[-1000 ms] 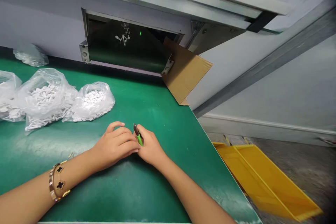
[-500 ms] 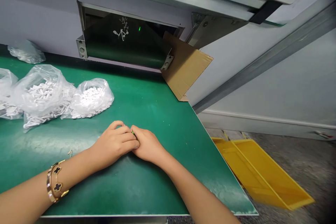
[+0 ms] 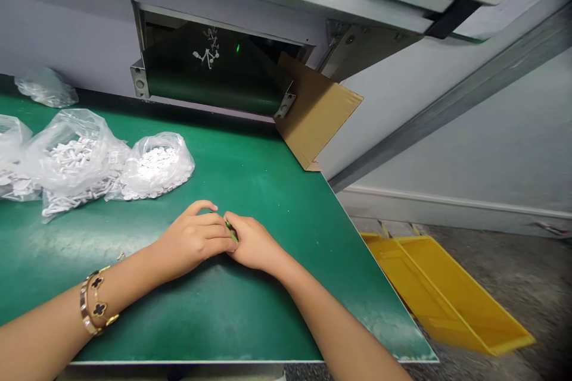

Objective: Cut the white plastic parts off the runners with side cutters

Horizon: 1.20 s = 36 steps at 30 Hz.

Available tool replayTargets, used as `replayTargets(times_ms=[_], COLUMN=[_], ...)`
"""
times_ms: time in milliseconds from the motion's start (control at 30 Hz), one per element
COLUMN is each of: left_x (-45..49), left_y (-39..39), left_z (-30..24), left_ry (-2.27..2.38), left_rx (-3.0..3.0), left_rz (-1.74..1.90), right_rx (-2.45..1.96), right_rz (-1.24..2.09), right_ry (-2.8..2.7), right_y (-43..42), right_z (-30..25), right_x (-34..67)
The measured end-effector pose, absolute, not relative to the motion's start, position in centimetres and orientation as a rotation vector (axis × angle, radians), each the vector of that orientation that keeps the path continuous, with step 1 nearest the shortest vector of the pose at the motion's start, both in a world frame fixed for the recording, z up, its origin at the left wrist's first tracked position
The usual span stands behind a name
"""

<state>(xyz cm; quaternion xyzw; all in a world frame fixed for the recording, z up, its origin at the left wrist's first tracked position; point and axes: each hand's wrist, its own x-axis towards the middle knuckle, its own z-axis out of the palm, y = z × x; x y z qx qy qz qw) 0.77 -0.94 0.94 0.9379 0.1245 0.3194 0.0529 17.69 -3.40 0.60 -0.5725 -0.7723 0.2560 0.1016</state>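
My left hand [image 3: 192, 239] and my right hand [image 3: 254, 244] meet near the middle of the green workbench mat [image 3: 250, 172]. Between them is a green pen [image 3: 231, 231], with only a short piece of its barrel showing. The fingers of both hands close around it, and the rest of the pen is hidden. A gold bracelet with dark clover charms [image 3: 93, 300] circles my left wrist.
Clear plastic bags of small white parts [image 3: 74, 158] [image 3: 154, 166] lie on the mat to the left. Behind it are a dark green conveyor belt [image 3: 210, 80] in a wall opening and a cardboard flap [image 3: 317, 113]. Yellow bins [image 3: 447, 292] lie on the floor beyond the right edge.
The pen's dark end, visible a second ago, is now covered by my hands, leaving only green barrel showing. My hands have drawn closer together, and the whole scene has shifted slightly upward.
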Motion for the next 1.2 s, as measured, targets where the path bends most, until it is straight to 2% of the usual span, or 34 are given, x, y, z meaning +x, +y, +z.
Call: replayTargets(times_ms=[500,833,1200], left_x=[0.81,1.19,0.87], left_y=[-0.58,-1.17,-0.79], left_z=[0.74,0.91,0.98], left_ry=[0.436,0.417,0.445], left_rx=[2.693,2.908,2.739], left_rz=[0.884,0.966,0.968], right_rx=[-1.663,-1.690,-1.660], right_rz=[0.907,0.880,0.959], right_ry=[-2.205,-2.248,-2.171], right_y=[-3.17,-3.27,-3.07], right_z=[1.19,1.01,1.31], right_x=[17.65,17.74,17.80])
